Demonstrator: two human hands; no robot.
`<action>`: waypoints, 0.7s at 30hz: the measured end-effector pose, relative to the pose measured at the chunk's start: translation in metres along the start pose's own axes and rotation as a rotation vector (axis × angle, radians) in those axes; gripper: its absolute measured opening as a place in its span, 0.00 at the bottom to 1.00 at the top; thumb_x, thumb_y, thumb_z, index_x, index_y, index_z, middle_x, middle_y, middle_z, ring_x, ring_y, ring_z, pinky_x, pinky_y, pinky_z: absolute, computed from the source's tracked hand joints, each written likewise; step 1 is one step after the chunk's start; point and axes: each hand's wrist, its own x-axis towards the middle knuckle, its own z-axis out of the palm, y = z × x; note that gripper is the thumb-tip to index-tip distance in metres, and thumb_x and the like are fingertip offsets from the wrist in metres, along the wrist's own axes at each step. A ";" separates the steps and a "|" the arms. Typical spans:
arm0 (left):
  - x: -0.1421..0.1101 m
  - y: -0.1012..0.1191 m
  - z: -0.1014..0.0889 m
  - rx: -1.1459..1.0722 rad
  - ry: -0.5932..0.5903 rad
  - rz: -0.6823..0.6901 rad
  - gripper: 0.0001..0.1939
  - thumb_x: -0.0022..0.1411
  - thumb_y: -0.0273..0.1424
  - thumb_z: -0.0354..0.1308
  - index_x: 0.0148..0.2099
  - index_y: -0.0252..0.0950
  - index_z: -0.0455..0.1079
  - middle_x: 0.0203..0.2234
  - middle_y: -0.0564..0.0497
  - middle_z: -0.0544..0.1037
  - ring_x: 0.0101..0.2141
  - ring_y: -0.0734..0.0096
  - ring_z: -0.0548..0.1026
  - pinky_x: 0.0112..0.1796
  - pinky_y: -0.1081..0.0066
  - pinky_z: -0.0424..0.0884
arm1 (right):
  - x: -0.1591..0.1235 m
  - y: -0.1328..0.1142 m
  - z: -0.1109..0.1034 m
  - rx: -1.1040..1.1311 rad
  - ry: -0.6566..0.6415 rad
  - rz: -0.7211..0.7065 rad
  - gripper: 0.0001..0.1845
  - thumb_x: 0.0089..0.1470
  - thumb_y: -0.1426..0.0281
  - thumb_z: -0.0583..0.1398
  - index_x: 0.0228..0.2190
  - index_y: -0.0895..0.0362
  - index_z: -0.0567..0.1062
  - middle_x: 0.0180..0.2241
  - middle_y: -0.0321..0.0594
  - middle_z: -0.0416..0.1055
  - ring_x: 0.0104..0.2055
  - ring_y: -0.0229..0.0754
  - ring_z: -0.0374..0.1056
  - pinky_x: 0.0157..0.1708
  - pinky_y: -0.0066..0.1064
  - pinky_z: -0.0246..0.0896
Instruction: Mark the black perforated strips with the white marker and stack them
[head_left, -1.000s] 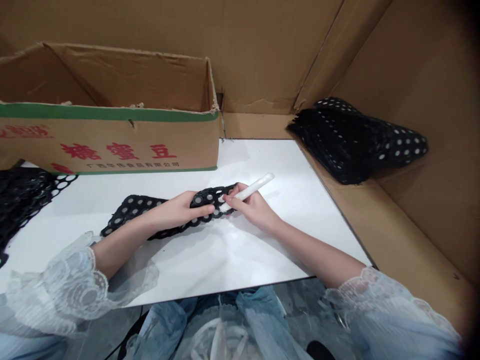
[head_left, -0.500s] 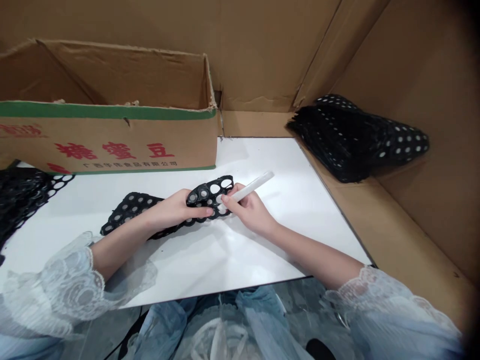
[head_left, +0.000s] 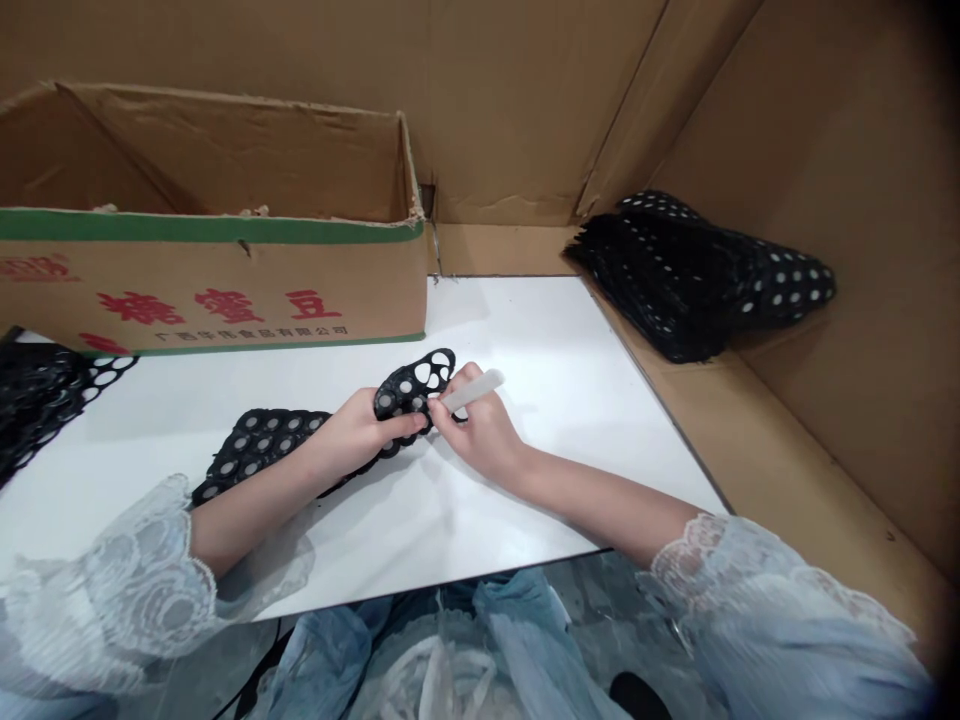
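A black sheet with rows of round pale discs lies across the white tabletop, its right end lifted and folded back. My left hand is closed on that sheet near its right end, thumb on top. At the sheet's right tip some holes show white and seem to have no disc in them. My right hand grips a white stick-like tool like a pen, the lower end close to or touching the sheet beside my left thumb. The fingers hide the tool's tip.
A cardboard box with a green band and red characters stands at the back left. Black netting with holes lies at the left edge. A stack of dotted black sheets rests on cardboard at the right. Tall cardboard walls enclose the table.
The white tool has tilted, and less of it sticks out beyond my right hand. My right hand has shifted slightly left along the sheet. The sheet's left part has moved a little lower.
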 end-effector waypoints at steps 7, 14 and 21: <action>0.003 0.001 -0.003 -0.017 0.001 -0.036 0.14 0.48 0.40 0.58 0.29 0.32 0.66 0.20 0.55 0.67 0.22 0.77 0.63 0.23 0.76 0.57 | 0.009 0.008 -0.004 -0.198 -0.024 -0.117 0.09 0.54 0.70 0.49 0.23 0.56 0.59 0.26 0.40 0.56 0.31 0.40 0.57 0.29 0.32 0.57; 0.007 -0.006 -0.010 0.305 0.066 0.173 0.18 0.51 0.45 0.53 0.33 0.34 0.67 0.25 0.53 0.72 0.27 0.70 0.68 0.27 0.74 0.62 | 0.012 0.003 -0.018 0.118 -0.043 0.211 0.10 0.48 0.70 0.53 0.19 0.56 0.57 0.21 0.33 0.55 0.23 0.33 0.55 0.26 0.28 0.53; 0.012 -0.008 -0.014 0.382 0.030 0.314 0.17 0.57 0.45 0.46 0.36 0.36 0.63 0.31 0.53 0.72 0.33 0.68 0.68 0.34 0.73 0.63 | 0.023 0.003 -0.042 0.495 -0.160 0.457 0.11 0.43 0.65 0.59 0.20 0.58 0.64 0.32 0.38 0.66 0.34 0.36 0.63 0.35 0.29 0.57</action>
